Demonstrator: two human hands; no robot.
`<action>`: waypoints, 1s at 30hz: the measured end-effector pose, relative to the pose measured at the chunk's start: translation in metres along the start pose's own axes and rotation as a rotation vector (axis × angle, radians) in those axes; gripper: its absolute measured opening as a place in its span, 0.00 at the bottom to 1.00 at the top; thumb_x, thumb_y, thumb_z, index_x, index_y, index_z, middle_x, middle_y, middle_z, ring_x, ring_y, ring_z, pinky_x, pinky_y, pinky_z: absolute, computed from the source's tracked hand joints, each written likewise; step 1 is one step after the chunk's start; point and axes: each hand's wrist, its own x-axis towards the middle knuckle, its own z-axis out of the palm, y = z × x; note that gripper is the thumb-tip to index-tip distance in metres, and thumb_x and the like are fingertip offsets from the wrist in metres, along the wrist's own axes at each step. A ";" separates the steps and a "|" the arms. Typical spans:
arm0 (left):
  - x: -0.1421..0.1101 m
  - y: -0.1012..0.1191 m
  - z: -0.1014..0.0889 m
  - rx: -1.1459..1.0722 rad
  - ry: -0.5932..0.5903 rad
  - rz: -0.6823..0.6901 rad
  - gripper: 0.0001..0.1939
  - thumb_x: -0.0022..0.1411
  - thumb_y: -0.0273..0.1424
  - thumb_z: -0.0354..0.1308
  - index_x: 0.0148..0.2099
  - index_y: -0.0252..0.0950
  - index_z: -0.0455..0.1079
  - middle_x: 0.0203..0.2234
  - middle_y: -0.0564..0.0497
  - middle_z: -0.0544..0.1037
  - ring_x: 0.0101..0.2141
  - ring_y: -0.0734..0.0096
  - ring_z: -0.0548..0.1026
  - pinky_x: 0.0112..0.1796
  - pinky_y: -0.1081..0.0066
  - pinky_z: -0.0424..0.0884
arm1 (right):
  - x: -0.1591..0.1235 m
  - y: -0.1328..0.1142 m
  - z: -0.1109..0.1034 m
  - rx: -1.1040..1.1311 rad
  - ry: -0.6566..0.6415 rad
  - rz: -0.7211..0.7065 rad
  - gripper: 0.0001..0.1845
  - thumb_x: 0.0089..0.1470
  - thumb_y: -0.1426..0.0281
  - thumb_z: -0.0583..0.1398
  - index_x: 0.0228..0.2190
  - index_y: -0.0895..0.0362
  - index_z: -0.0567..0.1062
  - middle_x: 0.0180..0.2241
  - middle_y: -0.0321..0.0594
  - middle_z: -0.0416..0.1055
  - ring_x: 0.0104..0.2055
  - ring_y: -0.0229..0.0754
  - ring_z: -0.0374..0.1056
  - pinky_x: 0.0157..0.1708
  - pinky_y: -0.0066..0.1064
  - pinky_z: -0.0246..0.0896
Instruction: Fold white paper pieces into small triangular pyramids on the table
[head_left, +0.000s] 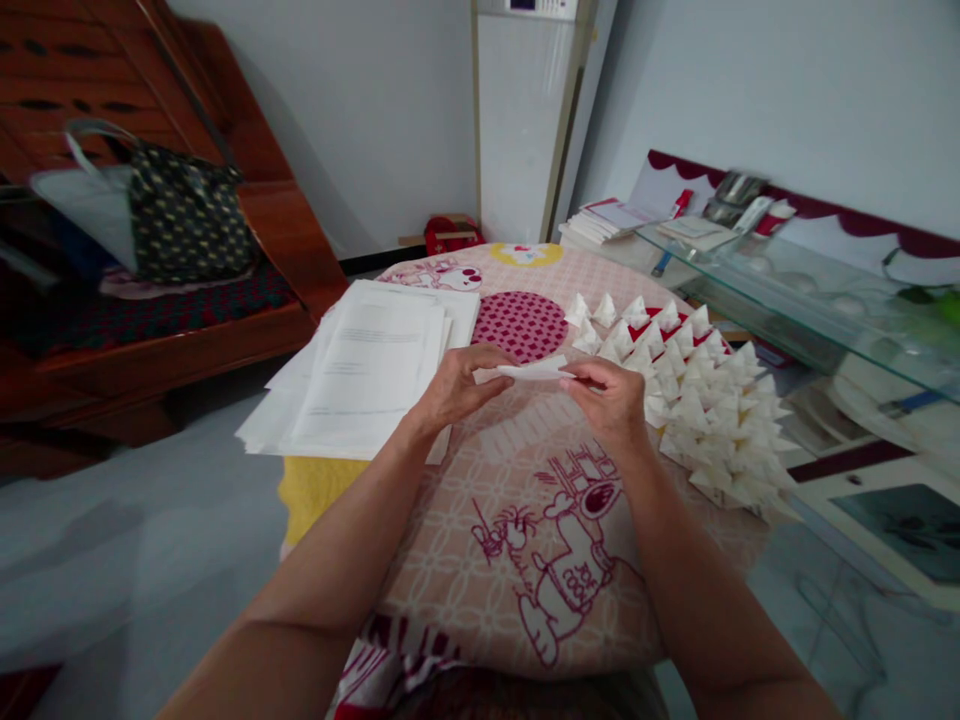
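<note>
A narrow folded strip of white paper [536, 370] is stretched level between my two hands, above a pink patterned cloth [450, 560]. My left hand [466, 382] pinches its left end between thumb and fingers. At the other end, my right hand [611, 398] grips the paper the same way. Just right of that hand stand many pointed pieces of folded white paper [697, 400], set close together in rows. To the left of my left hand lies a stack of white sheets [375, 360], some with faint print.
A glass-topped stand [825, 300] with cups and books runs along the right. On the left, a wooden bench [277, 240] holds a dark patterned bag [187, 215]. A tall white cabinet-like unit [521, 120] stands behind the cloth-covered surface.
</note>
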 end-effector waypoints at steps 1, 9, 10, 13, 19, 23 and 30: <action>0.000 0.000 -0.001 -0.008 -0.023 0.011 0.07 0.61 0.31 0.62 0.39 0.35 0.79 0.40 0.46 0.82 0.42 0.67 0.78 0.46 0.66 0.72 | 0.000 0.001 0.000 0.003 -0.037 0.018 0.06 0.51 0.70 0.62 0.29 0.57 0.80 0.31 0.40 0.78 0.33 0.41 0.71 0.34 0.30 0.64; -0.003 -0.005 0.013 0.228 -0.516 -0.142 0.10 0.53 0.22 0.62 0.39 0.34 0.78 0.32 0.51 0.80 0.33 0.71 0.74 0.36 0.72 0.67 | -0.001 0.002 -0.004 -0.335 -0.603 0.223 0.07 0.45 0.75 0.62 0.18 0.59 0.75 0.19 0.32 0.66 0.24 0.34 0.59 0.26 0.28 0.48; -0.003 -0.005 0.014 0.246 -0.533 -0.139 0.09 0.53 0.22 0.62 0.38 0.34 0.78 0.31 0.51 0.79 0.32 0.72 0.73 0.35 0.72 0.66 | -0.001 0.002 -0.006 -0.342 -0.626 0.237 0.07 0.46 0.74 0.62 0.19 0.59 0.76 0.19 0.32 0.66 0.24 0.34 0.58 0.25 0.28 0.47; -0.002 -0.003 0.015 0.259 -0.535 -0.150 0.04 0.54 0.23 0.61 0.34 0.33 0.76 0.30 0.51 0.77 0.31 0.73 0.71 0.34 0.73 0.64 | -0.001 0.007 -0.012 -0.313 -0.653 0.298 0.06 0.46 0.72 0.62 0.21 0.58 0.77 0.18 0.31 0.65 0.23 0.34 0.58 0.24 0.28 0.45; -0.003 0.002 0.012 0.223 -0.568 -0.238 0.06 0.55 0.25 0.57 0.30 0.33 0.75 0.24 0.54 0.75 0.26 0.75 0.67 0.29 0.74 0.59 | -0.001 0.021 -0.014 -0.143 -0.650 0.420 0.05 0.45 0.71 0.64 0.21 0.58 0.76 0.18 0.30 0.67 0.22 0.33 0.60 0.23 0.26 0.48; -0.001 -0.002 0.013 0.226 -0.535 -0.312 0.07 0.55 0.29 0.59 0.27 0.33 0.73 0.18 0.55 0.70 0.23 0.76 0.64 0.28 0.73 0.57 | -0.001 0.019 -0.006 -0.004 -0.598 0.566 0.06 0.50 0.76 0.62 0.22 0.58 0.76 0.18 0.33 0.72 0.20 0.33 0.64 0.22 0.23 0.55; 0.001 -0.012 0.024 0.219 -0.291 -0.531 0.06 0.56 0.32 0.60 0.31 0.34 0.74 0.19 0.55 0.72 0.24 0.73 0.68 0.29 0.72 0.61 | -0.004 0.024 0.017 0.062 -0.308 0.784 0.04 0.55 0.76 0.61 0.29 0.59 0.76 0.15 0.31 0.69 0.15 0.33 0.63 0.14 0.22 0.56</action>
